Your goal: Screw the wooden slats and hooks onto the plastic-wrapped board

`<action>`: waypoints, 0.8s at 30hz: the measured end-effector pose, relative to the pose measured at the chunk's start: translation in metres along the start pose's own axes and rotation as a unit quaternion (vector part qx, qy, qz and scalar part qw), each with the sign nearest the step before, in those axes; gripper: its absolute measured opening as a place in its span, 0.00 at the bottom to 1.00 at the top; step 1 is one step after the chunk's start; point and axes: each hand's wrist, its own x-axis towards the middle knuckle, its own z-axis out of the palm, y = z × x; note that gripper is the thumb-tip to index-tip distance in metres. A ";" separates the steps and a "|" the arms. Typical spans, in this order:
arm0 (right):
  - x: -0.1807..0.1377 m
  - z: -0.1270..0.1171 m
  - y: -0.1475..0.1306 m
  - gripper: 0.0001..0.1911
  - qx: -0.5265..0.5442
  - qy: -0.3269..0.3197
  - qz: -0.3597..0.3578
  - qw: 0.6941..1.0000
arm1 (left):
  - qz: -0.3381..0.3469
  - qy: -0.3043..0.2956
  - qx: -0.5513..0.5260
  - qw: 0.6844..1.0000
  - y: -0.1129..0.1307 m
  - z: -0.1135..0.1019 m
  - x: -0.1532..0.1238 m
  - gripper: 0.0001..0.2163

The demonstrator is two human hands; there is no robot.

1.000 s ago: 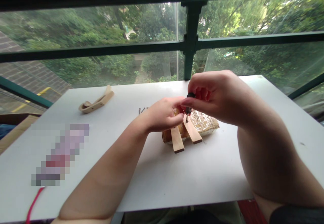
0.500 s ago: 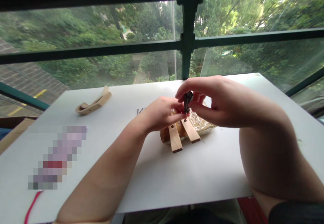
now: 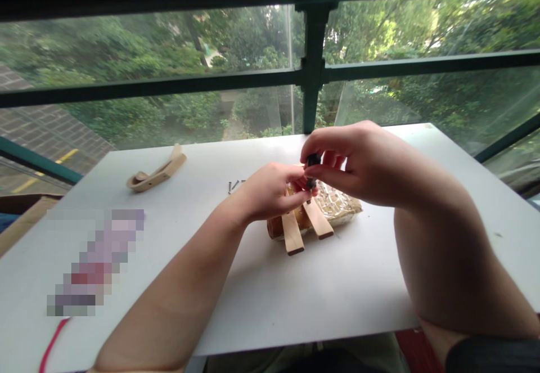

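- Since the frame half a second ago, the person's right hand (image 3: pixel 358 162) has shifted: its thumb and forefinger, spread away from the handle then, are now closed on the short black-handled screwdriver (image 3: pixel 313 162).
- The person's left hand (image 3: pixel 270 190) has its thumb and fingers bent around the screwdriver's lower end; whether they pinch it or only steady what lies below, I cannot tell.
- The screwdriver stands roughly upright over the right-hand pale, flat wooden strip (image 3: pixel 320 224); its tip is hidden by the left fingers.
- That strip and the left-hand pale, flat wooden strip (image 3: pixel 293 235) lie across a brown package wrapped in clear plastic (image 3: pixel 346 203), their near ends jutting past its edge.
- Risk: the tip could slip sideways and scrape the wood or catch the left fingertips, if the handle tilts while turned.
- Risk: the strip could swivel or rock, because the wrapped package looks uneven and probably soft.
- Little else differs from that earlier frame: both strips, the small dark screws (image 3: pixel 233 186) and the curved pale wooden piece (image 3: pixel 158 175) on the white table (image 3: pixel 253 305) hold their places.
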 end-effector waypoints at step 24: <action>-0.004 -0.002 0.005 0.13 0.044 -0.023 -0.051 0.997 | 0.014 -0.026 0.035 0.999 -0.003 -0.003 0.001 0.08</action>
